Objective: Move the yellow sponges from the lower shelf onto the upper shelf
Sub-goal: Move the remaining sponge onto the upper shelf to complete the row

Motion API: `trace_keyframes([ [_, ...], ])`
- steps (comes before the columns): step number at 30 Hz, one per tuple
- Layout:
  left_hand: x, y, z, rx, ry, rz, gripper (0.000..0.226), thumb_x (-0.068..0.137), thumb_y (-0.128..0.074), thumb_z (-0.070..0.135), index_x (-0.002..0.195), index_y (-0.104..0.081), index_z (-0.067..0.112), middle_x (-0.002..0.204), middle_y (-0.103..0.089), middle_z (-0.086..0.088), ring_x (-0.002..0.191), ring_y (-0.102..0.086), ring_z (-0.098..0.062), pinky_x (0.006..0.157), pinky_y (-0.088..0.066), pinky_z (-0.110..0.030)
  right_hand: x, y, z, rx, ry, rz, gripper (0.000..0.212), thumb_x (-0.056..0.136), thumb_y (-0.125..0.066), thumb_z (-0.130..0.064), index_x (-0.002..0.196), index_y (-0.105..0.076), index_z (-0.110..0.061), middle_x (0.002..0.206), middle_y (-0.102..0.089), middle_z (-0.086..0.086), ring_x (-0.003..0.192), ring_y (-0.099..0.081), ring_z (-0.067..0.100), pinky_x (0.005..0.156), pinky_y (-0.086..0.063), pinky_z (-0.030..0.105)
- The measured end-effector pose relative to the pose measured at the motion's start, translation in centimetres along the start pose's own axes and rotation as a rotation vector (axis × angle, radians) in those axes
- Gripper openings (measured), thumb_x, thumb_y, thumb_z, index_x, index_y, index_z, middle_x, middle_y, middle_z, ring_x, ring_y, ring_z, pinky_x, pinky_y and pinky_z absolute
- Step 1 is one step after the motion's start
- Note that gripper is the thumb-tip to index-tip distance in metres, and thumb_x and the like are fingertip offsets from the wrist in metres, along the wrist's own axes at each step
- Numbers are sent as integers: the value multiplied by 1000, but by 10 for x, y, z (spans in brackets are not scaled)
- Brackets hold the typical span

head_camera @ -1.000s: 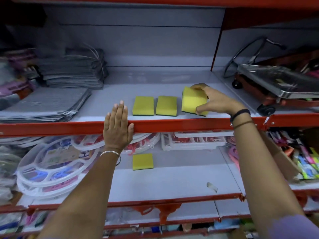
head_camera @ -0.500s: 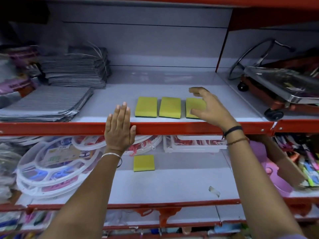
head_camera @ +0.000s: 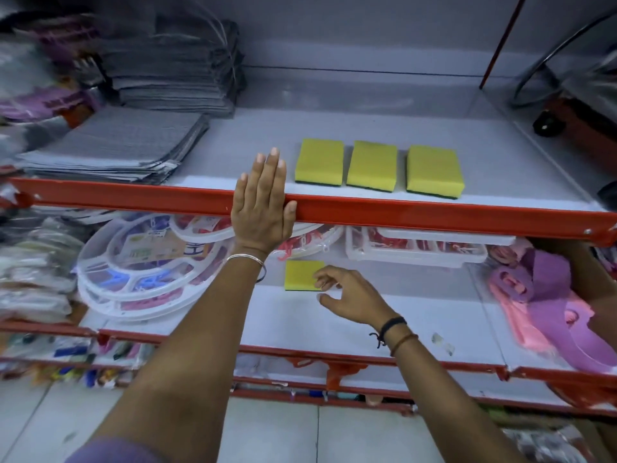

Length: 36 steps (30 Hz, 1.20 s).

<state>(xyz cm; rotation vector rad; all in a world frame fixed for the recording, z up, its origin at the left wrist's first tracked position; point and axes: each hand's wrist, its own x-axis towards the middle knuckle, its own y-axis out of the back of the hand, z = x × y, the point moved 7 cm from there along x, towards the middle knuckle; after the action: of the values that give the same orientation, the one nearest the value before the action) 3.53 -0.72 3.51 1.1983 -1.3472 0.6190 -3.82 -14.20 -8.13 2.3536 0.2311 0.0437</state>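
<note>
Reaching under the red front rail [head_camera: 434,213] of the upper shelf [head_camera: 367,125], the right hand [head_camera: 350,297] hovers at the near right corner of the 1 yellow sponge [head_camera: 300,275] left on the lower shelf [head_camera: 384,315]; its fingers [head_camera: 322,274] are spread and curled, overlapping the sponge's edge, with nothing clamped between them. That sponge lies flat toward the back of the lower shelf, just right of a stack of round white plastic trays [head_camera: 133,275]. The left hand [head_camera: 262,205] lies flat and open over the red rail, fingers together and pointing onto the upper shelf, a thin metal bangle [head_camera: 245,257] at the wrist. On the upper shelf, 3 yellow sponges [head_camera: 372,165] sit in a row near the front edge, side by side with small gaps, each with a dark green underside. Stacks of grey folded cloths [head_camera: 120,142] fill the left of that shelf. Purple and pink plastic items [head_camera: 547,295] lie at the right of the lower shelf.
</note>
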Motion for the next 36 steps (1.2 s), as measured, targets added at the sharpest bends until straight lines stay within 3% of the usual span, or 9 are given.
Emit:
trace_keyframes([
  [5,0,-1,0,19,-4,5,54,95,-17,37,142,-24,11,152,-25,-5,146,-10,-15,118,-10,-33,44,-42,50,-169,-175,-84,54,86,-60,-29,135,-46,-11,138,-53,8,125,-51,26,104,-42,38],
  [9,-2,-3,0,23,-13,7,54,95,-17,37,141,-26,11,145,-34,-6,145,-12,-15,117,-12,-34,76,-63,70,-295,-238,-120,81,79,-64,-34,145,-24,-11,149,-34,13,137,-34,30,111,-32,40],
  [14,-3,-5,0,21,-36,16,54,95,-18,38,142,-26,12,158,-6,2,145,-14,-16,118,-11,-34,95,-80,87,-448,-263,-216,90,81,-61,-33,150,-7,-11,154,-22,15,142,-22,32,112,-24,42],
  [16,-2,-5,0,18,-39,11,54,95,-18,37,142,-26,12,158,-10,1,145,-13,-15,118,-11,-33,93,-79,87,-498,-267,-198,89,80,-62,-35,149,-11,-11,149,-27,16,138,-25,35,110,-26,43],
  [20,-1,-4,-1,14,-14,10,53,94,-19,37,139,-31,10,143,-37,-7,145,-12,-15,116,-14,-34,61,-78,90,-490,-403,-102,89,65,-68,-54,134,-35,-9,131,-45,15,124,-41,34,100,-35,42],
  [22,-1,-4,-2,19,-7,10,54,94,-20,36,139,-32,10,141,-42,-8,145,-13,-15,116,-15,-34,37,-83,95,-432,-492,-78,95,62,-69,-59,133,-36,-7,132,-44,15,126,-40,35,100,-37,43],
  [29,2,-1,-2,35,24,-25,54,95,-20,37,141,-28,10,143,-36,-8,145,-9,-15,117,-11,-33,-9,-63,83,-244,-616,37,90,64,-73,-56,129,-38,-4,130,-46,15,120,-47,33,90,-47,42],
  [33,3,0,-2,36,40,-72,55,95,-21,36,141,-29,8,142,-44,-11,141,-23,-23,119,-8,-32,-24,-24,54,-227,-622,68,88,66,-70,-57,129,-38,-6,128,-49,13,118,-50,33,86,-47,39],
  [36,5,1,-1,14,57,-101,55,95,-22,36,142,-29,8,143,-43,-11,139,-23,-23,119,-7,-32,-39,14,26,-224,-626,72,86,68,-67,-61,129,-38,-8,127,-52,11,116,-53,32,83,-45,36],
])
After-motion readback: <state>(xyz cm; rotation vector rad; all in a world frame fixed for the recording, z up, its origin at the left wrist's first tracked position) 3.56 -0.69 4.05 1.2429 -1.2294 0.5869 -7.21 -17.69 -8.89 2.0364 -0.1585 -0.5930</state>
